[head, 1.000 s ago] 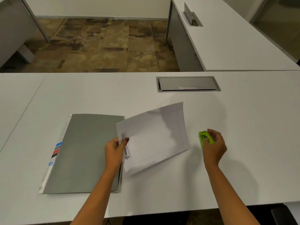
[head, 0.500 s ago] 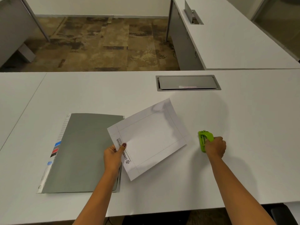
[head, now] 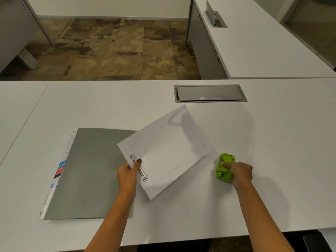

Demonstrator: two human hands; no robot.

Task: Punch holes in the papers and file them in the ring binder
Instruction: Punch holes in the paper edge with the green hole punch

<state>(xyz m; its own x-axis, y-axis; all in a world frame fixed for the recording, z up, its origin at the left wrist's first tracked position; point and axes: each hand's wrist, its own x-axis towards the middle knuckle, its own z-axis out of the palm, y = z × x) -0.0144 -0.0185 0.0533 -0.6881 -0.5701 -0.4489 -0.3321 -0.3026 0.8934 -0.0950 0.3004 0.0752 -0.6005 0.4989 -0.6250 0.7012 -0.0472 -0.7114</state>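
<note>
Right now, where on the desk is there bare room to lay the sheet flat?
Bare desk lies right of the green punch and the right hand, and between the cable hatch and the gray binder. It is crowded around the left hand, where the paper overlaps the binder.

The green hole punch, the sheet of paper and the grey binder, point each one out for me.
green hole punch (head: 223, 171): head view, on its green top.
sheet of paper (head: 167, 151): head view, blank middle of the page.
grey binder (head: 94, 171): head view, middle of the closed cover.
</note>
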